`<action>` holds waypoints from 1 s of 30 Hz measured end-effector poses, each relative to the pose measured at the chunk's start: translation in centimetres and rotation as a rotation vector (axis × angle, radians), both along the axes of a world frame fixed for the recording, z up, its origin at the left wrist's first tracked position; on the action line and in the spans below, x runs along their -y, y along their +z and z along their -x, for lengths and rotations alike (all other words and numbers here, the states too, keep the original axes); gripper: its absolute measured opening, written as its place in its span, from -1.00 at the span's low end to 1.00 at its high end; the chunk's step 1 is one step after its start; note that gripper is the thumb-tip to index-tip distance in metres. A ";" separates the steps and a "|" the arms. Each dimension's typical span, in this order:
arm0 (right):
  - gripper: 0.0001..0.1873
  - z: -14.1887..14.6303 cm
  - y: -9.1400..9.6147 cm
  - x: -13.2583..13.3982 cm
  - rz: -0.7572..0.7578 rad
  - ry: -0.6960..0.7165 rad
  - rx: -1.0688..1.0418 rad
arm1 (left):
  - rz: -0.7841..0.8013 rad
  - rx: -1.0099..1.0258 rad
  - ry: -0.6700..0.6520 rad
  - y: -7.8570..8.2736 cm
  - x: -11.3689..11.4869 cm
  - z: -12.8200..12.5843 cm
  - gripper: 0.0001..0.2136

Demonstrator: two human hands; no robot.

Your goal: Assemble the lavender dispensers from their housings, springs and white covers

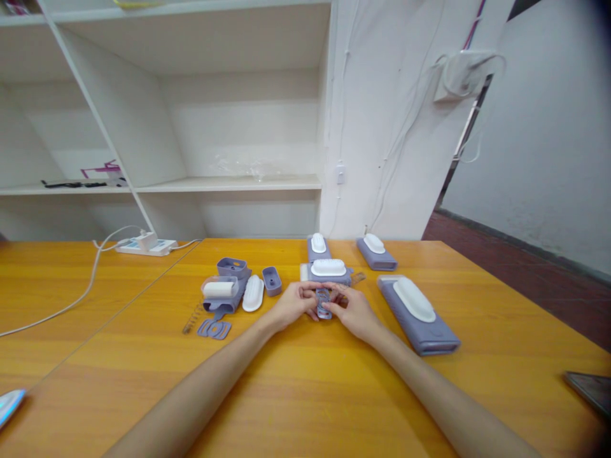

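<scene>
Both my hands meet at the middle of the wooden table [305,394]. My left hand [293,305] and my right hand [351,308] pinch a small purple slotted part [323,303] between their fingertips. Just behind it lies a purple unit with a white pad [328,268]. To the left sit loose pieces: a purple housing with a white roller [220,291], a white oval cap [252,292], a small purple cup [272,280], a flat purple plate [214,329] and a metal spring [191,317].
A long assembled purple unit with a white pad [417,315] lies to the right, two smaller ones [375,252] behind. A white power strip [146,245] with cables sits at the back left. White shelves [229,183] stand behind. A dark device [589,388] lies at the right edge.
</scene>
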State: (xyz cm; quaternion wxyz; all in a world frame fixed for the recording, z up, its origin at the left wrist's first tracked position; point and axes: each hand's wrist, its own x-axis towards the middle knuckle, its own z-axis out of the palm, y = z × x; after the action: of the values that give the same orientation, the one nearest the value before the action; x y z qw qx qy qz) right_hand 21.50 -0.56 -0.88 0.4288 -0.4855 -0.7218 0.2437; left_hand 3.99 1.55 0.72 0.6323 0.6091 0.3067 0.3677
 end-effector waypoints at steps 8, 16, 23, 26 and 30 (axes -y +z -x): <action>-0.71 -0.1 0.9 0.3 -0.013 0.047 -0.065 | 0.016 0.035 0.061 -0.6 0.0 -0.4 -0.53; -0.72 -0.4 0.2 -0.4 0.040 0.065 -0.152 | 0.023 0.030 0.086 -0.5 0.0 -0.6 -0.50; -0.81 -0.3 0.1 -0.3 -0.040 0.024 -0.075 | 0.016 -0.006 0.056 -0.5 -0.2 -0.4 -0.52; -0.85 -0.1 0.5 0.0 -0.083 0.022 -0.022 | 0.026 -0.026 0.012 -0.5 -0.4 -0.1 -0.54; -0.85 0.2 0.9 0.4 -0.102 0.035 -0.023 | 0.052 -0.020 -0.033 -0.4 -0.5 0.2 -0.56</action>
State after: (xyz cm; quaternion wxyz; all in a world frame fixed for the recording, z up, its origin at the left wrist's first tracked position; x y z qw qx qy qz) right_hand 21.34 -0.98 0.06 0.4569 -0.4475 -0.7368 0.2195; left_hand 3.75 2.07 0.33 0.6506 0.6012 0.3124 0.3431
